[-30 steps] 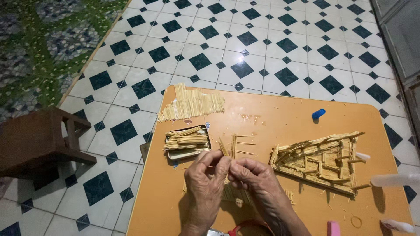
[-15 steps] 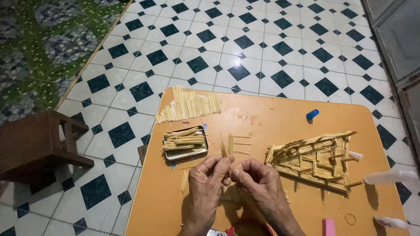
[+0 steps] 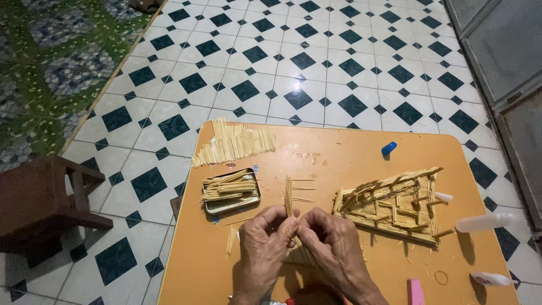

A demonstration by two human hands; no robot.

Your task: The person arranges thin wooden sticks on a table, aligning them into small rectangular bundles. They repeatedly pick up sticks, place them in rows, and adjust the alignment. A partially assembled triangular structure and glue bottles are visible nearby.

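We look down at our two hands over an orange bench (image 3: 350, 152). Our left hand (image 3: 264, 243) and our right hand (image 3: 334, 248) sit close together, touching at the fingertips. The fingers of both hands are pinched shut on a small bundle of thin sticks (image 3: 289, 197). The bundle stands up between our hands and pokes out above them, near the front middle of the bench.

Just to the left of our hands is a little metal tin (image 3: 232, 192) full of short sticks. Behind the tin, near the far edge of the bench, a big pile of sticks (image 3: 234, 144) is spread out like a fan. To the right of our hands lies a stick frame (image 3: 392, 203), made of many sticks laid across each other. A small blue cap (image 3: 388, 148) lies behind the frame. A white glue bottle (image 3: 485, 222) lies on its side at the right edge.

A brown wooden stool (image 3: 42, 200) stands on the tiled floor (image 3: 316, 68) to the left of the bench.
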